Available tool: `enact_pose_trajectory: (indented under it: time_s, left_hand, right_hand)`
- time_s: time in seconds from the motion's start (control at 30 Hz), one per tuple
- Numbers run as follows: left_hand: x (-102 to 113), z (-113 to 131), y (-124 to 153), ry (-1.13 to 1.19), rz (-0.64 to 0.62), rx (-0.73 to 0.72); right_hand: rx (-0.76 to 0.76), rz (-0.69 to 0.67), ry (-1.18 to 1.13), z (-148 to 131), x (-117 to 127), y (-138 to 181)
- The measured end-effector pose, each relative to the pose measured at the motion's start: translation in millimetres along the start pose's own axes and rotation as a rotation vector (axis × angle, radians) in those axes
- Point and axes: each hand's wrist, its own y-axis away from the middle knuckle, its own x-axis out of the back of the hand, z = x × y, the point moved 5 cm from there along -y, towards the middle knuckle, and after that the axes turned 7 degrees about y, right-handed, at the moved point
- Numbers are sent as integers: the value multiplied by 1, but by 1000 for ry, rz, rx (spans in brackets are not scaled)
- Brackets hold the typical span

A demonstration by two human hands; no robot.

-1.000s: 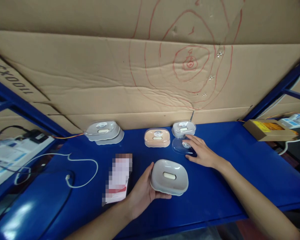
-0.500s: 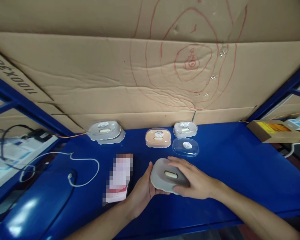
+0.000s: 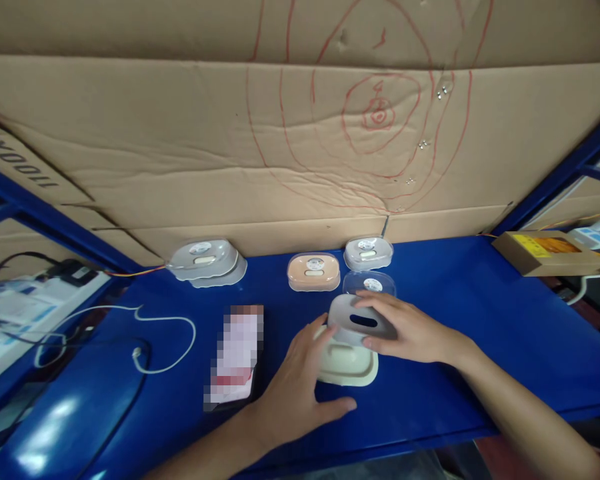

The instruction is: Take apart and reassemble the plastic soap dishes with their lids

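Observation:
My right hand (image 3: 415,333) grips a grey plastic cover (image 3: 341,319) with a dark oval slot, tilted and raised over a cream-coloured tray (image 3: 353,370). The tray looks like the base of a soap dish and has a raised rim. My left hand (image 3: 300,383) is open at the tray's left side, thumb stretched out in front of it. Its fingertips overlap the edges of tray and cover; whether they touch is unclear. Just behind the cover lies a clear lid (image 3: 357,281) with a round sticker, partly hidden by my right hand.
Along the back stand stacked grey soap dishes (image 3: 205,261), a peach one (image 3: 313,273) and another grey one (image 3: 369,253), all with clear lids. A phone-like object with a blurred face (image 3: 235,353) lies left of my hand. A white cable (image 3: 193,340) curls farther left; a cardboard box (image 3: 545,257) sits right.
The grey cover has come up off the cream tray in my right hand, moving back and right. My left hand has let go and spread its fingers. The tray now shows below.

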Motion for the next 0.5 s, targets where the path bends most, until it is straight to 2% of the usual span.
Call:
enact_pose_trajectory:
  time_s: [0.17,0.3,0.5]
  left_hand:
    - [-14,15,-1,-421,-222,-198]
    - [-30,28,11,-532,-415,-397]
    - [-35,29,19,-529,-441,-479]
  right_hand:
    - [-4,-10,97,7,7,5]
    - [-5,-2,114,5,-1,2]
    - [89,-53,123,-2,-23,-5]
